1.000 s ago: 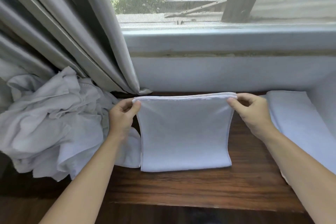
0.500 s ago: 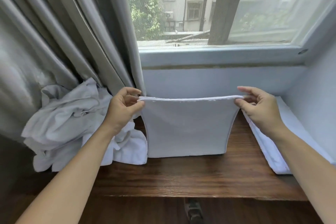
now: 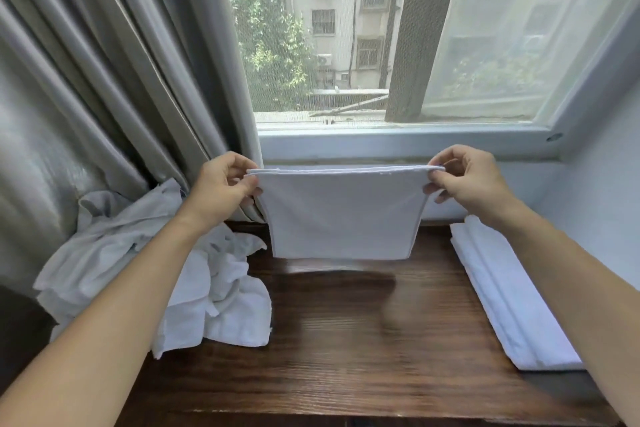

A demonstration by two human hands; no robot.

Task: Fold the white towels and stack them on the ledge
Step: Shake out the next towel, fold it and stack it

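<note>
Curtain (image 3: 114, 80), grey, pleated, hanging at the left of the window (image 3: 346, 45) and reaching down behind the heap; window frame and sill running across behind the work.

Counter (image 3: 346, 340), dark wood ledge, bearing the linen on both sides; its middle strip, where the folded piece was lying a second ago, is now showing bare.

Heap of unfolded towels (image 3: 145, 263), white, crumpled, lying at the left end against the curtain; several pieces are waiting, so the task is judged well short of finished.

Folded stack (image 3: 512, 305), white, lying flat along the right end beside the wall; staying as it was.

Towel in hand (image 3: 343, 215), white, doubled, two layers showing at the upper edge; it is hanging free in the air over the middle of the counter, lower edge just clear of the wood, having been lifted off the surface within the last second; likely being readied for a further fold or for carrying to the stack.

Left hand (image 3: 221, 187); fingers curling and pinching the upper left corner.

Right hand (image 3: 467, 180); fingers pinching the upper right corner, drawing the edge taut.
</note>
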